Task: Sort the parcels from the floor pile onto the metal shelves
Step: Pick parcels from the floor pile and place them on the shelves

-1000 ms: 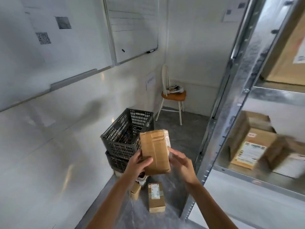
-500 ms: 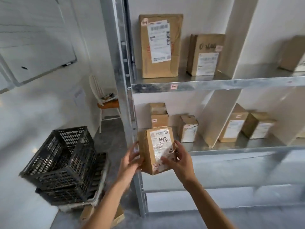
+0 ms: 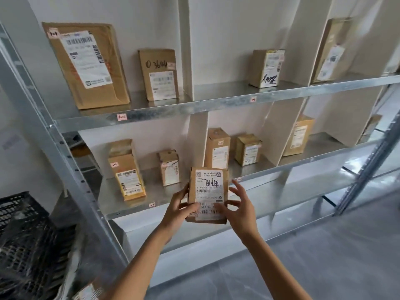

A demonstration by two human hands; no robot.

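A small brown cardboard parcel (image 3: 208, 192) with a white shipping label facing me is held upright in front of the lower metal shelf (image 3: 270, 173). My left hand (image 3: 178, 210) grips its left edge, thumb on the label near the bottom. My right hand (image 3: 239, 207) is at the parcel's right side, thumb touching the label's lower right, the other fingers spread and off the box. The upper metal shelf (image 3: 216, 103) holds several upright parcels, and the lower shelf holds several more between white dividers.
A galvanised shelf upright (image 3: 54, 137) runs down the left. Stacked black plastic crates (image 3: 23, 241) stand at the lower left, with a labelled parcel (image 3: 86, 292) on the floor below them. Grey floor (image 3: 324, 256) lies in front of the shelving to the right.
My view swung from the floor pile and crates round to face the shelves. The parcel turned label-side toward me and moved right along the lower shelf. My right fingers lifted off it.
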